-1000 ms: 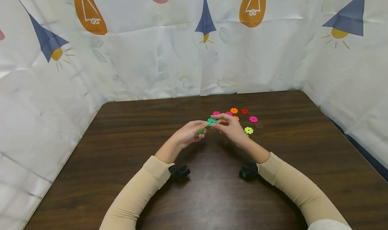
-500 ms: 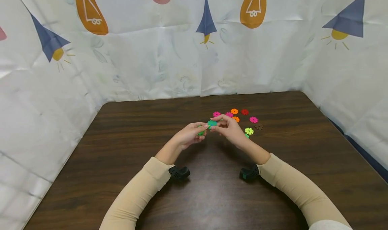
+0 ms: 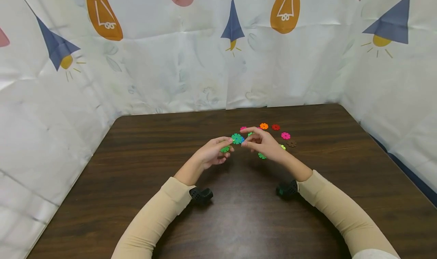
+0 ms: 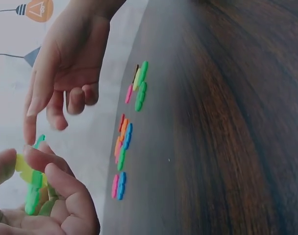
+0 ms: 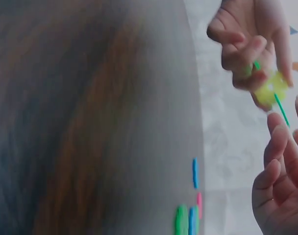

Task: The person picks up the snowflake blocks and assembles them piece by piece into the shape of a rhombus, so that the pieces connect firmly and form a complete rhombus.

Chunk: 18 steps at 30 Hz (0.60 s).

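My left hand pinches a small chain of notched plastic flower discs above the table. In the chain, a yellow disc sits between the fingers, with a teal-green disc slotted in on the right and a green disc towards the palm. Just right of the chain is my right hand, its fingers loosely bent and thumb apart from the forefinger, nothing between them. In the right wrist view its fingertips are close to the green disc's edge.
Loose flower discs lie beyond and right of the hands: an orange disc, a red disc, a pink disc, a brown disc and a green disc. The dark wooden table meets a printed cloth at the back.
My right hand has let go of the teal-green disc and drawn back slightly to the right. My left hand stays nearly in place with the chain.
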Motion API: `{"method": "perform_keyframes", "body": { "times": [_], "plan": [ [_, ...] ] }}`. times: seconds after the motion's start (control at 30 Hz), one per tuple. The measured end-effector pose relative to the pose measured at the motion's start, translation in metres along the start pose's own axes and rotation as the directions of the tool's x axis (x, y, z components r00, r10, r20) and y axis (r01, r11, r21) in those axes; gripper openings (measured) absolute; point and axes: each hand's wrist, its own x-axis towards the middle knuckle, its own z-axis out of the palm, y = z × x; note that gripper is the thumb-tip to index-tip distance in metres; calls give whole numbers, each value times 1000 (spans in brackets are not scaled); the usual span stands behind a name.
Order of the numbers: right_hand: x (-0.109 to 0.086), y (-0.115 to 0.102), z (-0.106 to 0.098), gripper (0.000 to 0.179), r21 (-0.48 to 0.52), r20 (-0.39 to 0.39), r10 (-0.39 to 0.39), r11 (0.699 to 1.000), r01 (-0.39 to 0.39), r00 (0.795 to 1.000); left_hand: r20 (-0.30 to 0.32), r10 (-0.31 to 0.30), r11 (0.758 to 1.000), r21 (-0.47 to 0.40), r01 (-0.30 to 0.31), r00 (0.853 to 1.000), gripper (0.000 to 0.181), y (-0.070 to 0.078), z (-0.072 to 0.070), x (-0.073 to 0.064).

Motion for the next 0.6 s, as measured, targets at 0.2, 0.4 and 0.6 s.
{"method": "perform_keyframes", "body": {
  "times": [0.2,0.4,0.6],
  "plan": [
    [-7,3,-20,42,-96,3,53,994,-53,999,-67,2,1000,-14,-3,998,42,-3,-4,2],
    [-15,15,-39,38,-159,20,76,985,-72,997,-97,10,999,-39,-13,995,44,-5,-7,1],
    [-23,23,-50,36,-276,59,117,956,-96,991,-94,0,999,-37,-4,996,46,-5,-11,-1]
  ]
}}
